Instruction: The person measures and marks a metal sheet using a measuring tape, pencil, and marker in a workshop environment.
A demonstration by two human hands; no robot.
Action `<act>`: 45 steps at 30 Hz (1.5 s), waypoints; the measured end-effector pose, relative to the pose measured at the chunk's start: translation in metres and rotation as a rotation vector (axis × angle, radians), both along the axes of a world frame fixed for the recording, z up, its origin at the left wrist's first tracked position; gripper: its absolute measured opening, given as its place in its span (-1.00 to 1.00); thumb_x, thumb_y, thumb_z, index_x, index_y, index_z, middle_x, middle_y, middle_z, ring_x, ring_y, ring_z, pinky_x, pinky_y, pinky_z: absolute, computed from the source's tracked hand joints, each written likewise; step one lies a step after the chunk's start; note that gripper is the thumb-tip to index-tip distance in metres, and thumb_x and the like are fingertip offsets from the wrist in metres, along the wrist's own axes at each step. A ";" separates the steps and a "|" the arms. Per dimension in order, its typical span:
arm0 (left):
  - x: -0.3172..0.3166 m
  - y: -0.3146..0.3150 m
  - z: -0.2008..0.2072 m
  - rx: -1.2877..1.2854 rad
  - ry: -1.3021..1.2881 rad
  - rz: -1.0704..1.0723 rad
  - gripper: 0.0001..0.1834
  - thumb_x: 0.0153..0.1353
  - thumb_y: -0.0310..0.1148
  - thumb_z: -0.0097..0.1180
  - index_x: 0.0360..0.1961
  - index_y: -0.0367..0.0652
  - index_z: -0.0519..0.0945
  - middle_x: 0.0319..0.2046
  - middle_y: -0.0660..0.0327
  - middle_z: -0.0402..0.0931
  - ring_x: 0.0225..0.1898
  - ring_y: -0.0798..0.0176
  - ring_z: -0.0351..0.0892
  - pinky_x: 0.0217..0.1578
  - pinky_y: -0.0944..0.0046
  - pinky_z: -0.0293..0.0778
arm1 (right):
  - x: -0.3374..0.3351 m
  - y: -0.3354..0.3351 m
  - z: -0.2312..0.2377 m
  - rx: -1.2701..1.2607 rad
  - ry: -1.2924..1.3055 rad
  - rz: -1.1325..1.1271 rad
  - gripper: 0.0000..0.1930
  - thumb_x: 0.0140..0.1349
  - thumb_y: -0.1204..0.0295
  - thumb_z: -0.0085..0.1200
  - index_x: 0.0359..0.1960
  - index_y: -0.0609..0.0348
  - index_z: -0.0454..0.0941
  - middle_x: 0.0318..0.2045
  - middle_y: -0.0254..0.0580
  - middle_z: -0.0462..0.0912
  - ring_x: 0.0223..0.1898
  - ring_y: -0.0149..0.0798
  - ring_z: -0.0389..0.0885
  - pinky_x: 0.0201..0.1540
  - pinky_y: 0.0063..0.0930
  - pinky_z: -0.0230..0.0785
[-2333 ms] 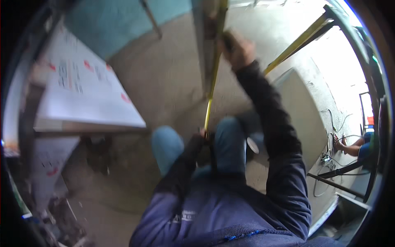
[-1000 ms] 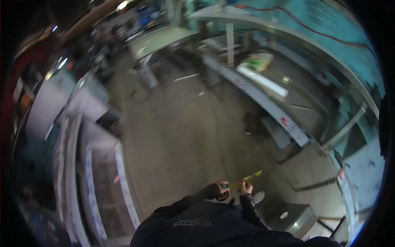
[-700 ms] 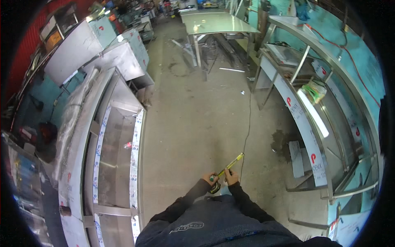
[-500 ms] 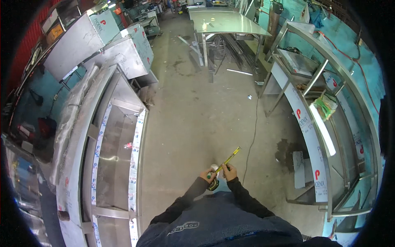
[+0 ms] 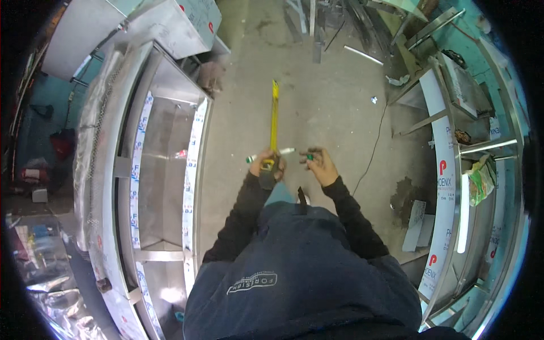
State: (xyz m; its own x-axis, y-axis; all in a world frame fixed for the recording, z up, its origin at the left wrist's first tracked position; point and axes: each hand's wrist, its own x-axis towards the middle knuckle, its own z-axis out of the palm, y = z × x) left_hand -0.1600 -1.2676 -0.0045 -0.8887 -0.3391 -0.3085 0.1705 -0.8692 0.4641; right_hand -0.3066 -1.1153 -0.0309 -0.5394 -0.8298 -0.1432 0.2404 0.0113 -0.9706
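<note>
My left hand (image 5: 256,165) is closed around a black and yellow tape measure (image 5: 267,179). Its yellow blade (image 5: 274,122) sticks straight out ahead over the floor. The same hand also keeps hold of a white marker pen (image 5: 288,151) with a green end, lying crosswise behind the blade. To the right, apart from the tape, my right hand (image 5: 322,168) pinches a small green piece (image 5: 310,157) that looks like the marker's cap.
A long stainless steel frame (image 5: 198,141) with protective film stands on my left. On my right is another film-covered steel frame (image 5: 443,147). A thin cable (image 5: 371,158) runs along the concrete floor. Ahead lie a white strip (image 5: 362,55) and dark metal lengths (image 5: 365,25).
The tape measure's blade has swung from pointing right to pointing straight ahead. My right hand has come away from it, with the small green piece. The view has tilted further down.
</note>
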 end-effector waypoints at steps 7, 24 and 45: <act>-0.053 -0.130 0.008 0.024 0.180 -0.108 -0.77 0.26 -0.25 -0.19 -0.28 -0.23 0.35 -0.66 0.02 0.38 -0.86 0.24 0.27 -0.84 0.31 0.26 | -0.074 -0.120 0.022 -0.056 0.022 0.100 -0.65 0.16 0.67 0.05 0.02 0.42 0.40 0.02 -0.03 0.48 0.02 -0.22 0.52 0.07 -0.44 0.38; -0.193 -0.399 0.005 -0.029 0.047 -0.272 -0.76 0.23 -0.23 -0.11 -0.32 -0.22 0.38 -0.69 0.03 0.37 -0.86 0.26 0.26 -0.84 0.31 0.26 | -0.217 -0.385 0.033 0.095 -0.026 0.245 -0.70 0.21 0.50 0.10 -0.03 0.34 0.51 -0.21 -0.15 0.64 -0.18 -0.37 0.59 -0.14 -0.53 0.46; -0.515 -0.737 0.037 -0.394 -0.155 -0.203 -0.74 0.20 -0.30 -0.08 -0.16 -0.23 0.40 -0.60 0.02 0.45 -0.70 0.23 0.43 -0.70 0.29 0.43 | -0.504 -0.780 0.005 -0.101 -0.720 0.173 -0.71 0.28 0.39 0.04 -0.05 0.34 0.47 -0.22 -0.20 0.55 -0.24 -0.38 0.53 -0.19 -0.54 0.45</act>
State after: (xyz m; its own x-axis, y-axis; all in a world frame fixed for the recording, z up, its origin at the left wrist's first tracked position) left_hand -0.6747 -2.0046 0.0325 -0.9028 -0.2808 -0.3256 -0.0822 -0.6306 0.7718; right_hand -0.8111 -1.8955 -0.0261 -0.2014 -0.9221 -0.3304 0.8198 0.0259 -0.5721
